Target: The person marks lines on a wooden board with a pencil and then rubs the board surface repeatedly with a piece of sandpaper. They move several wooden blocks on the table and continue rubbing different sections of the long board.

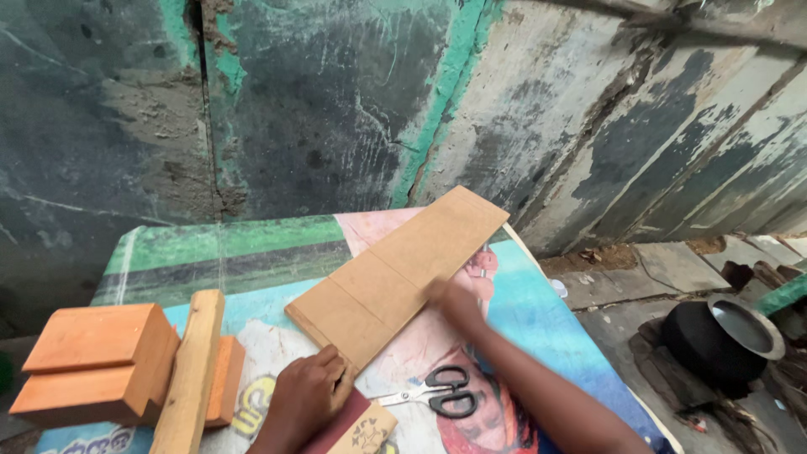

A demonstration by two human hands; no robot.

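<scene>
1. A long flat tan board of thin pressed wood lies slantwise on the worktop covered by a printed poster, just beyond the black-handled scissors
2. The left hand presses the board's near corner, its grip resting flat and grasping nothing
3. The right hand is blurred at the board's long edge; I cannot tell its grip
4. The board looks light, stiff and smooth, likely to slide on the glossy poster; holding both long edges seems safest
5. Orange wooden blocks sit left of the board

Motion blurs the right hand on the board; the bottom edge crops a small patterned card and wood blocks.
</scene>
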